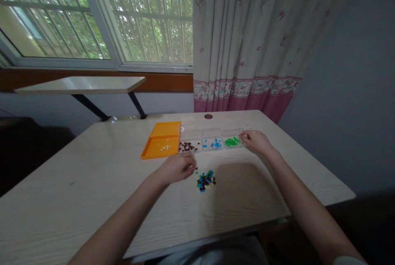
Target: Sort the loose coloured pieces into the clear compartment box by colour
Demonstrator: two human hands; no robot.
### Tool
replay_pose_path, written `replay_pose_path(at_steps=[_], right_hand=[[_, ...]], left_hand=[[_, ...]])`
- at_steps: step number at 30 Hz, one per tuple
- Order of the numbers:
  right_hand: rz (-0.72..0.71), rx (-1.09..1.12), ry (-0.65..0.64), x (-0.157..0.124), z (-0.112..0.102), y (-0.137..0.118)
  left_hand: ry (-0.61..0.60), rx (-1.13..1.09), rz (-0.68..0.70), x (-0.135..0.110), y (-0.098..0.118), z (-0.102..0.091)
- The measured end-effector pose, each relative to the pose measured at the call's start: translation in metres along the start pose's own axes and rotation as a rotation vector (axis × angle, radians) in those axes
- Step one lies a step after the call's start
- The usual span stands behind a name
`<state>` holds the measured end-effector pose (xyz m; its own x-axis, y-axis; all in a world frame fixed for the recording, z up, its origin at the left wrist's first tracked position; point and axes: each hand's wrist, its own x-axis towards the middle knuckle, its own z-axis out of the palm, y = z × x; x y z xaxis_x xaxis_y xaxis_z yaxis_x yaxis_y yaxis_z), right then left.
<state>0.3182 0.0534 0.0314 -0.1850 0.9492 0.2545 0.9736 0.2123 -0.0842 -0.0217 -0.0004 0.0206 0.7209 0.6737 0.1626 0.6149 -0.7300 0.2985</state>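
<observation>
Sort step, prob.: L hand (181, 166) pinches brown pc. (196, 168), calling for brown-pc. compt. (200, 144); R hand (255, 140), grip unclear, beside green pcs. (232, 141).

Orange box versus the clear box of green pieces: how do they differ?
The orange box is opaque; the clear box is see-through. The orange box is larger than the clear box. The orange box holds pale pieces; the clear box, green pieces. Both hold small loose pieces.

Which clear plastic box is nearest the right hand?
The rightmost clear plastic box, holding small green pieces; the others hold blue pieces or dark brown pieces.
</observation>
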Motion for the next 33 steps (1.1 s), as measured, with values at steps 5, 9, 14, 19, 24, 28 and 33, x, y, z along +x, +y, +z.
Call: replay_pose_path(at_steps=[5, 9, 14, 19, 24, 28, 33], right_hand=[[-0.127, 0.107, 0.019, -0.007, 0.003, -0.032], [-0.272, 0.162, 0.003, -0.016, 0.006, -0.065], [-0.394, 0.195, -0.113, -0.025, 0.009, -0.091], [-0.481, 0.201, -0.271, -0.03, 0.013, -0.096], [-0.547, 0.299, -0.299, -0.032, 0.015, -0.095], [-0.616, 0.42, -0.325, -0.034, 0.017, -0.093], [-0.655, 0.47, -0.31, -0.036, 0.016, -0.094]], left_hand=[[-0.005, 0.004, 0.003, 0.001, 0.002, 0.002], [0.018, -0.002, 0.026, 0.003, 0.003, 0.006], [0.26, -0.027, 0.013, 0.003, 0.005, 0.004], [0.499, 0.005, 0.012, 0.002, 0.007, -0.001], [0.576, 0.074, 0.024, 0.002, 0.005, 0.001], [0.603, 0.107, -0.002, 0.002, 0.005, 0.0], [0.573, 0.136, -0.181, 0.003, -0.001, 0.001]])
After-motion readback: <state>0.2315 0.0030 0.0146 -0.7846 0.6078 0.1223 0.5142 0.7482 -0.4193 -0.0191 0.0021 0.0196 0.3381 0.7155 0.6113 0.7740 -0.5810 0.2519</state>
